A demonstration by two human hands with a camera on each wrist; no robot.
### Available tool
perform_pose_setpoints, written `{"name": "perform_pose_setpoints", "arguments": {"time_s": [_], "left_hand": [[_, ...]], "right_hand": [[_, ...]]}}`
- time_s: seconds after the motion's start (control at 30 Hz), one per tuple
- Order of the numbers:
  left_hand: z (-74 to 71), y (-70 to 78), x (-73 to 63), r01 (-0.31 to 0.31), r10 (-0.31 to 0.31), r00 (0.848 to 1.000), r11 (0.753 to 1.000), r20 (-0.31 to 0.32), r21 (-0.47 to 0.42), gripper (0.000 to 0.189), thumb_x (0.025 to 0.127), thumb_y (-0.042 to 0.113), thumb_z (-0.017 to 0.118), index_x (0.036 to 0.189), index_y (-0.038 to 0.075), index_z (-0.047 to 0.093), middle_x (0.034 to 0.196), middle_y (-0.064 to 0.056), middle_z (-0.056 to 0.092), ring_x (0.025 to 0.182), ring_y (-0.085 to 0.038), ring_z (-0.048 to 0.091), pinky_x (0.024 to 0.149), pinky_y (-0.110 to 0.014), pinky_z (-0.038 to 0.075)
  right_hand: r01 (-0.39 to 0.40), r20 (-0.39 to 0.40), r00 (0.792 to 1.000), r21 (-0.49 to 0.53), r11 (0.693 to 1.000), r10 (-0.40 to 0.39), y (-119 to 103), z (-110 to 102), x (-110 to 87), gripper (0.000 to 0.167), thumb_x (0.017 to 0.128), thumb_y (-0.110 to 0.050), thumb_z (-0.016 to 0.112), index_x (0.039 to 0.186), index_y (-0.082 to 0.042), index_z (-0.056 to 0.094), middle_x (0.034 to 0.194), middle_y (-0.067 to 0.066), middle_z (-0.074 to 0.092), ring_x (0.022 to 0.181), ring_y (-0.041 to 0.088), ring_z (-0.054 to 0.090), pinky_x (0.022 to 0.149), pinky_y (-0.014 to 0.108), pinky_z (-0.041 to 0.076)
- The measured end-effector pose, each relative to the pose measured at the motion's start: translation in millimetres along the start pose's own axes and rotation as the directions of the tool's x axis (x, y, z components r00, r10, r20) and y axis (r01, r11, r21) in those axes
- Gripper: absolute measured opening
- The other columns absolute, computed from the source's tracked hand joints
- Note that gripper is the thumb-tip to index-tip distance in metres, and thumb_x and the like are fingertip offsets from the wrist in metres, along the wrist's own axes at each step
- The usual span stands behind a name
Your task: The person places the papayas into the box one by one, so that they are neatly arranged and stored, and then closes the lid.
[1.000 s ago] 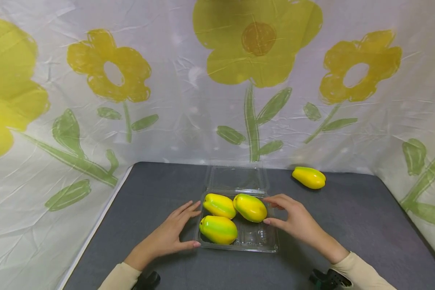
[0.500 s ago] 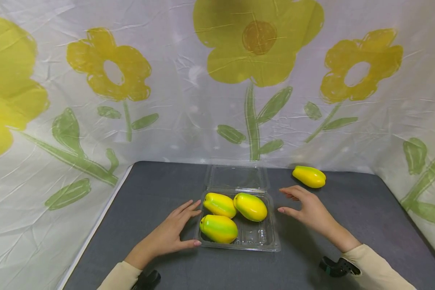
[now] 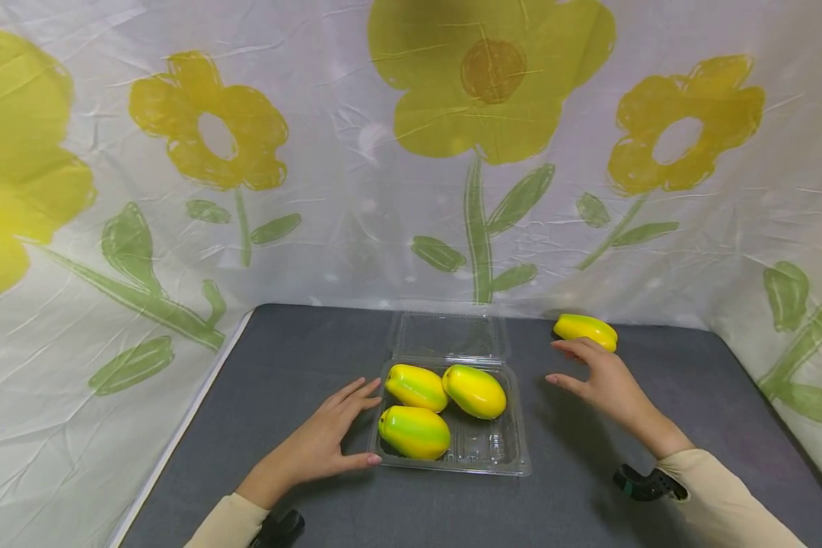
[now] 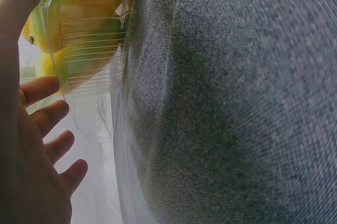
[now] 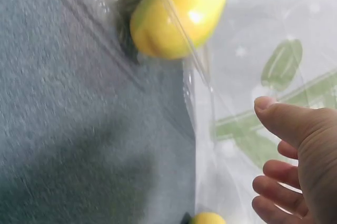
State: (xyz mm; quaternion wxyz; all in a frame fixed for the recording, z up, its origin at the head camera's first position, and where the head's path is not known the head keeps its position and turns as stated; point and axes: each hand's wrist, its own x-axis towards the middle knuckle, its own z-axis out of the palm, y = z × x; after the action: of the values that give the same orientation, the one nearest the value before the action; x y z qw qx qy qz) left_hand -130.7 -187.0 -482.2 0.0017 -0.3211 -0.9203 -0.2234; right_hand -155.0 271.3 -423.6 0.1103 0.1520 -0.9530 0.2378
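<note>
I see the left hand (image 3: 325, 441) spread at the left side of the clear container (image 3: 479, 450), whose three fruits (image 3: 414, 433) could shift if jolted, while the lone fruit (image 3: 582, 328) near the far edge of the table (image 3: 301, 350) might roll away if the empty right hand (image 3: 610, 384), thumb parted from bent fingers, bumps it.

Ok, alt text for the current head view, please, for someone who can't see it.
An open clear plastic box holding three yellow-green fruits on a dark table, a person's left hand at its left side, right hand near a fourth fruit farther back. Behind hangs pale cloth with yellow flowers.
</note>
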Motion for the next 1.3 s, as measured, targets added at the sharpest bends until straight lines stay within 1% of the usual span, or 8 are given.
{"name": "perform_pose_setpoints", "arguments": {"time_s": [0.2, 0.37, 0.47, 0.57, 0.7, 0.97, 1.07, 1.3], "left_hand": [[-0.8, 2.2, 0.3, 0.042, -0.042, 0.999, 0.999, 0.024, -0.016, 0.090, 0.081, 0.077, 0.056, 0.152, 0.024, 0.039, 0.167, 0.008, 0.019, 0.155, -0.025, 0.018, 0.114, -0.063, 0.033], [-1.3, 2.9, 0.2, 0.036, -0.036, 0.999, 0.999, 0.015, -0.021, 0.089, 0.082, 0.076, 0.057, 0.151, 0.023, 0.040, 0.167, 0.005, 0.021, 0.155, -0.029, 0.019, 0.114, -0.065, 0.033], [-1.5, 3.1, 0.1, 0.037, -0.037, 0.999, 0.999, 0.015, -0.026, 0.088, 0.082, 0.076, 0.057, 0.151, 0.023, 0.041, 0.167, 0.006, 0.020, 0.155, -0.028, 0.019, 0.114, -0.065, 0.033], [-1.5, 3.0, 0.0, 0.043, -0.042, 0.999, 0.999, 0.019, -0.025, 0.088, 0.082, 0.076, 0.057, 0.151, 0.024, 0.041, 0.167, 0.008, 0.019, 0.155, -0.027, 0.018, 0.114, -0.064, 0.033], [-1.1, 2.7, -0.2, 0.045, -0.044, 0.999, 0.999, 0.021, -0.019, 0.088, 0.082, 0.077, 0.056, 0.151, 0.024, 0.041, 0.167, 0.008, 0.019, 0.155, -0.026, 0.018, 0.115, -0.064, 0.033], [0.0, 2.4, 0.1, 0.046, -0.046, 0.999, 0.999, 0.020, -0.020, 0.089, 0.082, 0.077, 0.056, 0.152, 0.024, 0.040, 0.167, 0.007, 0.019, 0.156, -0.026, 0.017, 0.115, -0.064, 0.033], [0.2, 2.3, 0.1, 0.044, -0.044, 0.999, 0.999, 0.018, -0.017, 0.089, 0.082, 0.077, 0.055, 0.152, 0.024, 0.040, 0.167, 0.007, 0.020, 0.156, -0.027, 0.018, 0.115, -0.064, 0.032], [-0.1, 2.6, -0.6, 0.053, -0.053, 0.998, 0.998, 0.022, -0.015, 0.090, 0.081, 0.078, 0.055, 0.152, 0.023, 0.040, 0.167, 0.007, 0.020, 0.155, -0.028, 0.018, 0.115, -0.064, 0.032]], "right_hand": [[-0.010, -0.012, 1.000, 0.002, 1.000, 0.011, 13, -4, 4.6, 0.061, 0.084, -0.028, 0.078, 0.136, -0.004, 0.057, 0.127, 0.019, 0.062, 0.110, 0.040, 0.063, 0.089, 0.056, 0.053], [-0.014, -0.024, 1.000, -0.002, 1.000, 0.014, 23, -6, 8.3, 0.064, 0.085, -0.032, 0.078, 0.138, -0.005, 0.056, 0.131, 0.019, 0.060, 0.112, 0.043, 0.062, 0.090, 0.058, 0.052], [-0.022, -0.028, 0.999, -0.004, 1.000, 0.022, 27, -8, 9.7, 0.063, 0.086, -0.035, 0.076, 0.138, -0.006, 0.056, 0.133, 0.018, 0.059, 0.112, 0.044, 0.062, 0.090, 0.059, 0.051], [-0.039, -0.032, 0.999, -0.006, 0.999, 0.038, 30, -11, 11.5, 0.061, 0.087, -0.032, 0.076, 0.138, -0.005, 0.056, 0.132, 0.019, 0.058, 0.113, 0.045, 0.060, 0.091, 0.061, 0.050], [-0.061, -0.039, 0.997, -0.013, 0.998, 0.060, 36, -13, 14.0, 0.060, 0.088, -0.028, 0.075, 0.138, -0.003, 0.055, 0.130, 0.022, 0.058, 0.112, 0.046, 0.059, 0.091, 0.063, 0.049], [-0.078, -0.076, 0.994, -0.023, 0.997, 0.076, 51, -12, 18.4, 0.061, 0.089, -0.030, 0.075, 0.137, 0.001, 0.053, 0.128, 0.024, 0.059, 0.113, 0.045, 0.057, 0.093, 0.062, 0.048], [-0.076, -0.092, 0.993, -0.035, 0.997, 0.072, 56, -13, 20.2, 0.061, 0.089, -0.031, 0.074, 0.137, 0.001, 0.054, 0.127, 0.026, 0.059, 0.112, 0.046, 0.057, 0.092, 0.063, 0.048], [-0.080, -0.119, 0.990, -0.064, 0.995, 0.072, 65, -13, 27.3, 0.058, 0.088, -0.026, 0.075, 0.134, 0.003, 0.055, 0.128, 0.030, 0.056, 0.118, 0.051, 0.048, 0.095, 0.069, 0.039]]}}
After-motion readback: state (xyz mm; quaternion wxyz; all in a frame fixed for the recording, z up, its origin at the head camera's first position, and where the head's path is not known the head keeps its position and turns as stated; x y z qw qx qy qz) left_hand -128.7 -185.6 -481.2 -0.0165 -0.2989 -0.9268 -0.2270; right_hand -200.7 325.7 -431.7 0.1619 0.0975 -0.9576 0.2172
